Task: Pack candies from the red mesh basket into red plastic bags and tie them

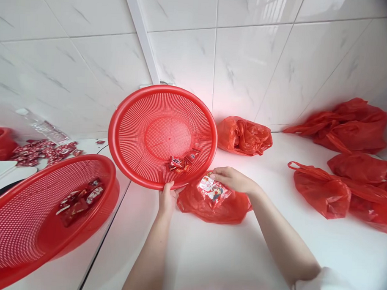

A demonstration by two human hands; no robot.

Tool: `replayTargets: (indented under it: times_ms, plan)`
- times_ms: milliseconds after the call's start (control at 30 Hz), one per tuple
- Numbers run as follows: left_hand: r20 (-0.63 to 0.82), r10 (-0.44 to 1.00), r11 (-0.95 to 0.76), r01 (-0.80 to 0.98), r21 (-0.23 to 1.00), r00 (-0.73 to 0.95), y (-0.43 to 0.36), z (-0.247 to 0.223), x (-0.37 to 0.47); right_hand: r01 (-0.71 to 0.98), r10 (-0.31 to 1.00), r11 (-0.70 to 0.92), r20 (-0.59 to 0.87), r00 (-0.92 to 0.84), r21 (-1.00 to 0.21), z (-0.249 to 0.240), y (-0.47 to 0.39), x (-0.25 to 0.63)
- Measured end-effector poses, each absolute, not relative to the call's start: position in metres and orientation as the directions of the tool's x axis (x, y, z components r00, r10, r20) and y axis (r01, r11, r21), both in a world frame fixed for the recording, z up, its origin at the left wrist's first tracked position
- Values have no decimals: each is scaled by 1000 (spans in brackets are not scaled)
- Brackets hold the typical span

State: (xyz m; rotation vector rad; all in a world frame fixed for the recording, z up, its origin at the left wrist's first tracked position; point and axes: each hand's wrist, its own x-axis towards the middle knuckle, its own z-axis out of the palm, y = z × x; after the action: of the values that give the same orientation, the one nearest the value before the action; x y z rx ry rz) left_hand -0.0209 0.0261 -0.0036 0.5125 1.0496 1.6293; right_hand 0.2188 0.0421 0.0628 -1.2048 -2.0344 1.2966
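We see the left hand [168, 199] gripping the near rim of a tilted basket [135, 130]. A printed packet [214, 190] lies just under the right hand's [232, 179] fingertips, against a red bag [212, 211]; whether they pinch it, we cannot tell. We count two perforated baskets, the second basket [22, 219] at left, one printed packet and at least five red bags.

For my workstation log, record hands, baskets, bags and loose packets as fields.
left hand: holds the rim of the tilted basket
right hand: at the top of a printed packet, over a red bag; grip unclear
tilted basket: holds a few small packets near its lower rim
left basket: holds red packets
more red bags: by the wall and at right
loose packets: heaped at left
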Motion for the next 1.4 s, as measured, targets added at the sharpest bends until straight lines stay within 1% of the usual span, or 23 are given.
replayTargets:
  times_ms: [67, 100, 133, 200, 267, 300, 367, 400, 433, 500, 567, 633, 700, 833, 867, 933, 1033, 1100, 1167, 1233, 1267, 1333, 1400]
  plan:
    - [-150, 911, -67, -496, 866, -384, 24, 0, -22, 654, 921, 212, -76, -382, -726, 59, 42, 215]
    - [-131, 902, -79, -456, 886, -411, 23, 2, -22, 720, 942, 221, -48, -334, -658, 58, 41, 214]
    - [-110, 895, -89, -415, 905, -432, 22, 4, -23, 748, 950, 238, -12, -312, -620, 58, 41, 213]
    - [-78, 893, -96, -357, 929, -444, 20, 7, -24, 714, 939, 308, 79, -335, -629, 61, 38, 210]
    - [-68, 902, -96, -352, 931, -426, 16, 8, -24, 641, 907, 411, 217, -362, -649, 67, 34, 205]
    - [-71, 912, -90, -366, 926, -403, 14, 8, -23, 622, 883, 466, 294, -365, -629, 69, 32, 202]
    - [-88, 941, -51, -393, 918, -327, 9, 8, -19, 655, 836, 543, 407, -368, -525, 68, 30, 194]
    - [-101, 957, -18, -402, 915, -272, 6, 7, -17, 702, 825, 549, 431, -366, -454, 66, 29, 190]
    - [-114, 971, 20, -405, 914, -210, 3, 6, -14, 757, 827, 528, 434, -357, -383, 61, 29, 185]
    - [-147, 984, 97, -395, 913, -98, -3, 4, -6, 860, 869, 430, 387, -310, -276, 50, 29, 177]
    - [-181, 983, 156, -380, 912, -30, -7, 2, 1, 920, 922, 323, 293, -253, -224, 39, 32, 173]
    - [-208, 978, 191, -373, 908, -7, -10, 1, 8, 938, 951, 274, 202, -233, -212, 34, 35, 175]
    - [-221, 975, 207, -380, 902, 6, -10, -1, 11, 923, 957, 279, 158, -244, -266, 34, 41, 183]
    - [-220, 975, 197, -394, 898, -13, -6, -6, 10, 793, 949, 316, 173, -265, -521, 42, 53, 207]
    - [-219, 975, 192, -392, 900, -26, -5, -8, 9, 766, 951, 310, 178, -254, -564, 44, 55, 212]
    - [-214, 976, 180, -387, 904, -45, -3, -12, 6, 747, 956, 292, 194, -220, -597, 46, 57, 218]
    - [-204, 977, 166, -387, 907, -58, -2, -15, 4, 741, 952, 298, 249, -180, -602, 46, 57, 219]
    - [-207, 976, 165, -388, 907, -67, -2, -15, 4, 703, 953, 288, 269, -142, -650, 46, 57, 217]
    - [-213, 974, 167, -390, 905, -77, -1, -14, 5, 588, 971, 234, 218, -100, -774, 46, 58, 216]
    - [-211, 974, 164, -400, 902, -76, -1, -13, 5, 384, 985, 165, 130, -115, -909, 48, 58, 215]
    - [-207, 975, 159, -408, 899, -75, -1, -13, 5, 281, 985, 137, 100, -142, -950, 49, 58, 215]
    - [-200, 976, 149, -420, 895, -81, 1, -11, 3, 150, 979, 119, 90, -185, -981, 54, 56, 215]
    - [-202, 974, 140, -421, 896, -105, 2, -9, 1, 147, 976, 131, 102, -194, -980, 60, 52, 216]
